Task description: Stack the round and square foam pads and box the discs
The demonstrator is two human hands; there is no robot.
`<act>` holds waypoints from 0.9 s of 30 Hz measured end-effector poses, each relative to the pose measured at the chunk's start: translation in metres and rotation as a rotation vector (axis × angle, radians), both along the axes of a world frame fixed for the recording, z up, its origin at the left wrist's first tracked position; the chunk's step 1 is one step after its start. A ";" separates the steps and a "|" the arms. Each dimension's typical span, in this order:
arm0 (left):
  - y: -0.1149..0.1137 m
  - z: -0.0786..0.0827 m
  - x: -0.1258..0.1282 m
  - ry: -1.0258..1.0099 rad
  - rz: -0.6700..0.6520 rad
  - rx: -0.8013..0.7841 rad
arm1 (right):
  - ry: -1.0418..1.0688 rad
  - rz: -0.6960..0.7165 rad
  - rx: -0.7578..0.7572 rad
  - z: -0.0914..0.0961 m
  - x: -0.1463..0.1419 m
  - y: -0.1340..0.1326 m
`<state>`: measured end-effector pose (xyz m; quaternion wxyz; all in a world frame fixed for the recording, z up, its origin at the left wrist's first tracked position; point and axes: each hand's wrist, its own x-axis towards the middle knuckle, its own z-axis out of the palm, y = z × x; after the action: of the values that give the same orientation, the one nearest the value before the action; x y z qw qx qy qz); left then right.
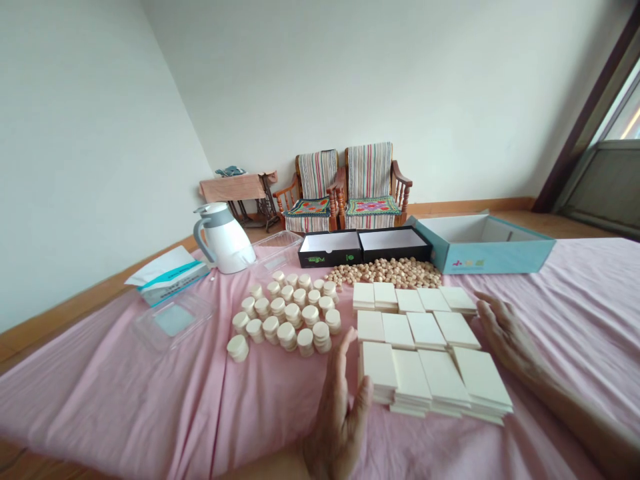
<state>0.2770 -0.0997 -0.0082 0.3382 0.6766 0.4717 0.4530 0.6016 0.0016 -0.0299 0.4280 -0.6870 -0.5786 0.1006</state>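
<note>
Several stacks of cream square tiles stand in rows on the pink cloth. My left hand is upright along their left side, fingers stretched and thumb apart, holding nothing. Along the right side lies my right hand, fingers extended towards the back row; whether it touches the tiles I cannot tell. To the left of the tiles are several short stacks of round cream discs, also set out in rows. Behind the tiles spreads a heap of small tan wooden beads or nuts, too small to name surely.
At the back stand two black boxes with white insides and a light blue box. On the left are a white jug, a tissue pack and clear plastic trays. Two wooden chairs stand beyond the pink cloth.
</note>
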 end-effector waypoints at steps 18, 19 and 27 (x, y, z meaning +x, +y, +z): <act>0.008 0.001 0.006 0.031 0.050 0.378 | -0.211 -0.194 -0.093 0.000 0.007 0.004; 0.008 0.002 0.006 0.037 0.048 0.393 | -0.214 -0.193 -0.101 0.000 0.007 0.004; 0.005 0.001 0.008 0.076 -0.009 0.438 | -0.212 -0.165 -0.151 -0.003 0.011 0.007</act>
<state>0.2846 -0.0942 -0.0075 0.1672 0.7525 0.3713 0.5176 0.6128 0.0088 -0.0334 0.3182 -0.7693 -0.5529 0.0354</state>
